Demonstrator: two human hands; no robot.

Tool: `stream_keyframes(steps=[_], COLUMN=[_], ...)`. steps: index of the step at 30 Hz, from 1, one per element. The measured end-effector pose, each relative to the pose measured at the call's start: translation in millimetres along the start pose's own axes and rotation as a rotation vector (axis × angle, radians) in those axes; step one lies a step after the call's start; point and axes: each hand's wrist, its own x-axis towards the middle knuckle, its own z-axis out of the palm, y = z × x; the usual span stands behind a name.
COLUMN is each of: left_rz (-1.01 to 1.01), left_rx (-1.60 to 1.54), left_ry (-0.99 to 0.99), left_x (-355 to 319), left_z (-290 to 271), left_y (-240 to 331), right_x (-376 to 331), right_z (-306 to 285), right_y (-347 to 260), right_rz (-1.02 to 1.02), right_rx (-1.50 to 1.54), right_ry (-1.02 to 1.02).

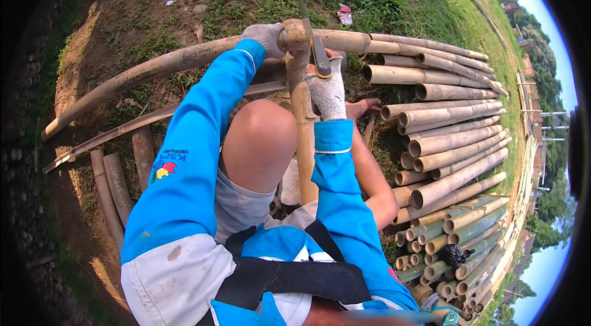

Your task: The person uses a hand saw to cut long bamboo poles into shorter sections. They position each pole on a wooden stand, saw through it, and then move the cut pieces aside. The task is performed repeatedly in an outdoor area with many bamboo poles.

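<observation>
A long bamboo pole (pixel 160 66) lies crosswise in front of me, over the upper end of another bamboo pole (pixel 303 135) that runs back toward me. My left hand (pixel 266 38), in a pale knit glove, is wrapped over the crosswise pole just left of where they meet. My right hand (pixel 327 87), gloved with some fingertips bare, is closed around the black and yellow handle of a hand saw (pixel 319 58). Its thin blade points away from me and passes across the crosswise pole at the joint. Whether the teeth are in a cut, I cannot tell.
Stacked bamboo poles (pixel 455 141) fill the right side, with a black plastic bag (pixel 454 256) on them. A split bamboo strip (pixel 166 112) and short bamboo pieces (pixel 117 181) lie at left. My bent knee (pixel 261 135) is close below the joint. Litter (pixel 345 15) dots the grass.
</observation>
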Motion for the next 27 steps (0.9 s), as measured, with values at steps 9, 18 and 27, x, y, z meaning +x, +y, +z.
stream_keyframes(steps=[9,18,27], left_rz=[0.022,0.07,0.085], left_rx=[-0.033,-0.037,-0.064], left_ry=[-0.004,0.004,0.095], left_x=[-5,-10,-6], left_z=[10,6,15], left_y=[-2,-4,-6], right_x=[-57,-59,-28], right_z=[7,5,-7], right_y=[31,23,-38], right_rz=[-0.084,-0.055,-0.074], right_rx=[-0.028,-0.047,0.05], right_ry=[0.054,0.054,0.127])
